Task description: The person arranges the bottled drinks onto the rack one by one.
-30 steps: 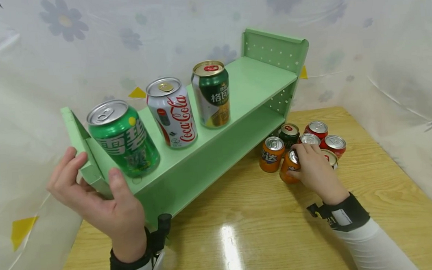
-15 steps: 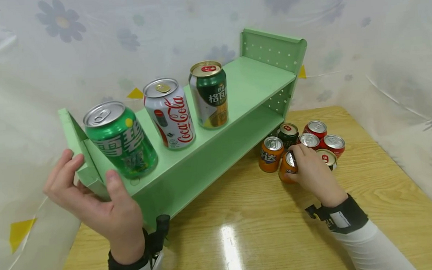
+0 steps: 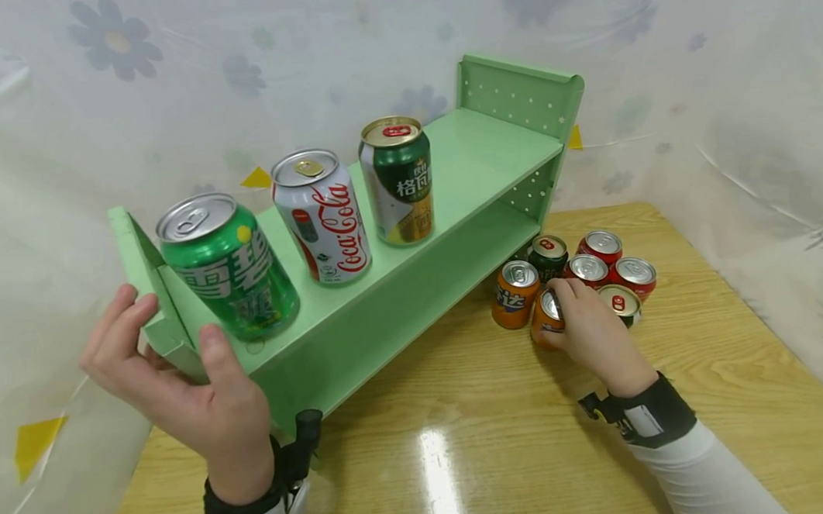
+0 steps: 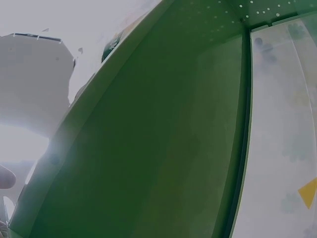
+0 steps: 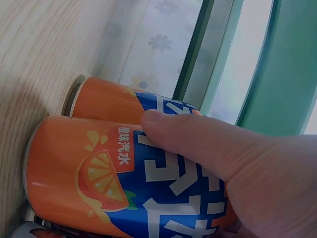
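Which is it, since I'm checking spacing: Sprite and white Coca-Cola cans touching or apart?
Apart: head view shows green shelf between Sprite can and Coca-Cola can.

The head view is bright, with white glare on the glossy yellow wood-grain worktop at bottom centre; the left wrist view shows a flat green shelf panel dim, burnt-out light at left.

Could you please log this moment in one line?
right grip: holds orange can beside second orange can; left grip: around end of green shelf; atop: three standing cans
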